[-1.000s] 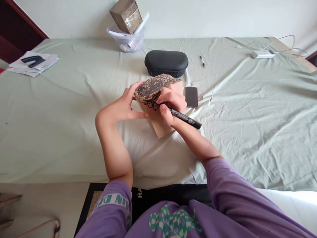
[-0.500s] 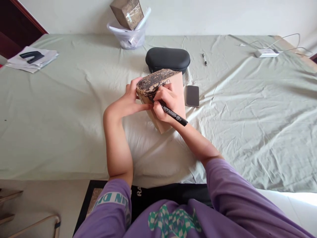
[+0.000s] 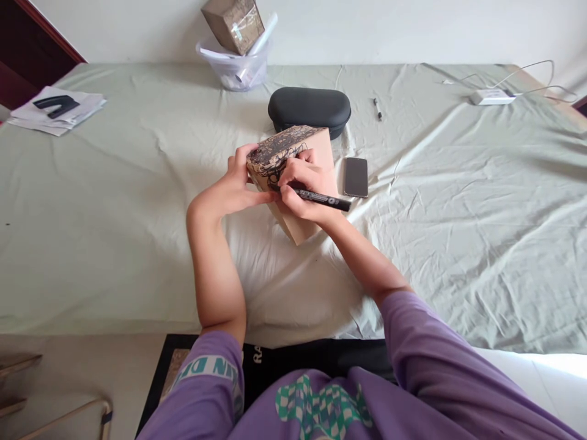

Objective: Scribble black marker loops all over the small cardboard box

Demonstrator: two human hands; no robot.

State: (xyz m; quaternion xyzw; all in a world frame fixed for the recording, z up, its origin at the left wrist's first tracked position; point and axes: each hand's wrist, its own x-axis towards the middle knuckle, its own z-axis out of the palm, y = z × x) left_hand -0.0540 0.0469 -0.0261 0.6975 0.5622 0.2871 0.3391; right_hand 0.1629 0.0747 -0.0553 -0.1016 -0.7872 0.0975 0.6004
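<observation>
A small brown cardboard box point(image 3: 316, 153) stands on the pale green sheet point(image 3: 114, 201) in the middle of the view. Its left faces are covered with dense black scribbled drawing. My left hand point(image 3: 233, 189) grips the box's left side, fingers wrapped against it. My right hand point(image 3: 305, 189) is closed round a black marker point(image 3: 328, 199), whose tip rests on the drawn face near the box's front edge. The marker's barrel points out to the right.
A black phone point(image 3: 356, 176) lies just right of the box, a black oval case point(image 3: 309, 110) behind it. Farther back are a clear tub with a box in it point(image 3: 236, 55), a small pen point(image 3: 377, 109), a white charger with cables point(image 3: 491, 96), and papers point(image 3: 55, 110) at far left.
My right hand shifted slightly left along the box and the marker's barrel swung from pointing down-right to nearly level. The left hand kept its grip.
</observation>
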